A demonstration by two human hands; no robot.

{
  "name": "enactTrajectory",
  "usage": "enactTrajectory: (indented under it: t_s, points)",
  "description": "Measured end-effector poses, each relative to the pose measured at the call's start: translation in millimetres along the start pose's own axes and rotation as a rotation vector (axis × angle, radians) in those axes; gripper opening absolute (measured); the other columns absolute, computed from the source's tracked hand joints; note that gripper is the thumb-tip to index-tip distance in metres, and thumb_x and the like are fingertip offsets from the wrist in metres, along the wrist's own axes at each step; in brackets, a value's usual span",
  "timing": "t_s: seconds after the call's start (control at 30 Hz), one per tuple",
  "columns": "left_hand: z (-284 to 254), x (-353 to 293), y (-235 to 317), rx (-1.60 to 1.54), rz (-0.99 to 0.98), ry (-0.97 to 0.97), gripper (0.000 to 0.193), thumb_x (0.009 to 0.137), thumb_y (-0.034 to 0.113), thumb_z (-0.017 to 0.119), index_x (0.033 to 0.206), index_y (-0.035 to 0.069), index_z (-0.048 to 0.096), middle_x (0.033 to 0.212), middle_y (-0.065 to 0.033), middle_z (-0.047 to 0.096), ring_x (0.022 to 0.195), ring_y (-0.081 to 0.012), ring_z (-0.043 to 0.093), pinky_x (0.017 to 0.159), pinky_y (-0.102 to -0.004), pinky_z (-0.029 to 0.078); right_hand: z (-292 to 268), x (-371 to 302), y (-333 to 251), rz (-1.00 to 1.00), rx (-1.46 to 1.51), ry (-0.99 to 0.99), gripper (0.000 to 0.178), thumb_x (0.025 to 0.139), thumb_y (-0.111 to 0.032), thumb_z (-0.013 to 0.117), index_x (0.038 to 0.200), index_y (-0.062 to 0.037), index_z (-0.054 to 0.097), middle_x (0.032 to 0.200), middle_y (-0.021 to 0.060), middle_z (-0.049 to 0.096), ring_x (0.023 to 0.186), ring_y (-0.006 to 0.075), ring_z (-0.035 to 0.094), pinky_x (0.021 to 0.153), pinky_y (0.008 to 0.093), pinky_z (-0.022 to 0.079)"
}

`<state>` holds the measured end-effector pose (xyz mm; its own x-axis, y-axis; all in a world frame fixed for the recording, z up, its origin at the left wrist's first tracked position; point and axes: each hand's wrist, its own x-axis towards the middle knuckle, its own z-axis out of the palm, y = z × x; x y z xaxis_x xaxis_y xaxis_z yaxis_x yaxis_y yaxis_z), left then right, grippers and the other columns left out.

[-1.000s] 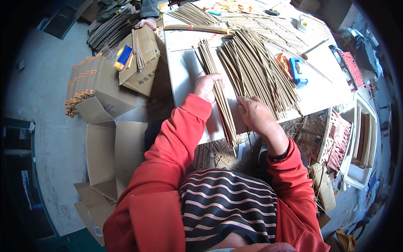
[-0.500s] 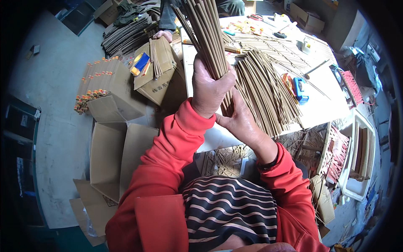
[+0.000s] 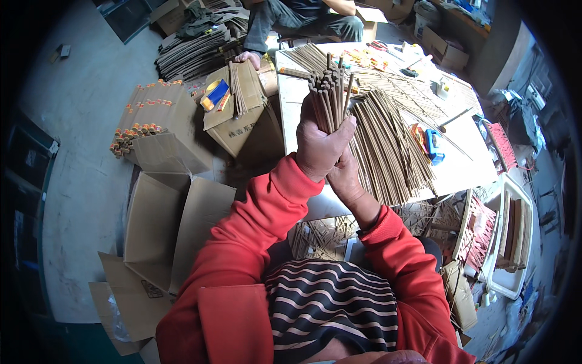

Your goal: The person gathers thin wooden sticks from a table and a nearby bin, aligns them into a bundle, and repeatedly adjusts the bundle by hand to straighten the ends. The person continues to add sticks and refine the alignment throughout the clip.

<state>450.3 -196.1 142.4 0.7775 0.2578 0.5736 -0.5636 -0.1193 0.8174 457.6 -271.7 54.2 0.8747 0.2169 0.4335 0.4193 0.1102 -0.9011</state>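
Observation:
A bundle of brown incense sticks (image 3: 329, 100) stands in front of me over the table's near edge, its blunt tips facing up toward me. My left hand (image 3: 322, 145) is closed around the bundle, thumb across its near side. Just below, my right hand (image 3: 347, 179) grips the lower part of the same bundle; its fingers are partly hidden behind the left hand. One or two sticks poke out above the rest. A wide pile of loose incense sticks (image 3: 391, 151) lies on the white table (image 3: 470, 161) right beside my hands.
A blue tape dispenser (image 3: 434, 145) sits right of the pile. At left stand a closed carton (image 3: 239, 130), an open carton (image 3: 156, 224) and stacked banded bundles (image 3: 148, 112). Another person (image 3: 297, 24) sits behind the table. A white tub (image 3: 512, 242) stands at right.
The bundle has come down and tilted, so its tips now face me instead of reaching away past the top edge. Both hands remain around it. More of the other person shows.

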Motion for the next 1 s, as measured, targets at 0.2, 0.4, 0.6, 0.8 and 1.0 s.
enactTrajectory:
  t_s: [0.2, 0.4, 0.6, 0.8, 1.0]
  points:
    - [-6.3, -4.1, -4.8, 0.021, 0.031, 0.065, 0.033, 0.073, 0.004, 0.065, 0.103, 0.002, 0.050, 0.092, -0.0057, 0.057, 0.079, -0.0145, 0.055, 0.075, -0.0280, 0.046, 8.1, -4.1, 14.9, 0.005, -0.001, -0.002, 0.038, 0.073, -0.008, 0.068, 0.104, -0.0014, 0.048, 0.086, 0.0131, 0.061, 0.076, 0.0210, 0.061, 0.067, 0.0306, 0.048]
    - [-9.0, -5.9, 6.6, 0.020, 0.106, 0.101, 0.029, 0.072, 0.003, 0.064, 0.098, 0.002, 0.051, 0.086, -0.0047, 0.057, 0.073, -0.0119, 0.053, 0.068, -0.0265, 0.045, 19.5, -7.1, 11.9, -0.089, -0.041, 0.031, 0.033, 0.074, -0.010, 0.068, 0.097, -0.0012, 0.047, 0.080, 0.0157, 0.057, 0.072, 0.0252, 0.059, 0.062, 0.0343, 0.046]
    - [-25.8, -0.4, -9.1, -0.025, -0.001, 0.090, 0.024, 0.073, -0.003, 0.058, 0.095, 0.001, 0.051, 0.070, -0.0019, 0.052, 0.057, -0.0091, 0.050, 0.054, -0.0235, 0.044, 17.5, -6.5, 16.5, 0.037, -0.051, -0.116, 0.035, 0.075, -0.015, 0.068, 0.099, -0.0011, 0.047, 0.081, 0.0144, 0.059, 0.074, 0.0205, 0.059, 0.064, 0.0335, 0.047]
    - [-74.0, 13.9, 22.2, -0.819, -0.259, -0.086, 0.040, 0.074, 0.001, 0.060, 0.111, 0.004, 0.045, 0.071, -0.0061, 0.052, 0.055, -0.0153, 0.051, 0.052, -0.0299, 0.044, -9.9, -12.7, -60.8, 0.464, 0.219, -0.665, 0.037, 0.072, -0.008, 0.071, 0.100, -0.0016, 0.049, 0.087, 0.0047, 0.057, 0.079, 0.0123, 0.056, 0.073, 0.0253, 0.047]
    - [-73.1, -7.5, 17.9, -0.668, -0.316, 0.125, 0.033, 0.075, 0.000, 0.059, 0.105, 0.003, 0.045, 0.069, -0.0073, 0.053, 0.053, -0.0163, 0.052, 0.050, -0.0311, 0.044, -6.8, -45.9, -68.7, 0.570, 0.067, -0.547, 0.028, 0.077, -0.007, 0.064, 0.097, 0.0015, 0.047, 0.072, 0.0089, 0.058, 0.058, 0.0164, 0.060, 0.055, 0.0278, 0.048]
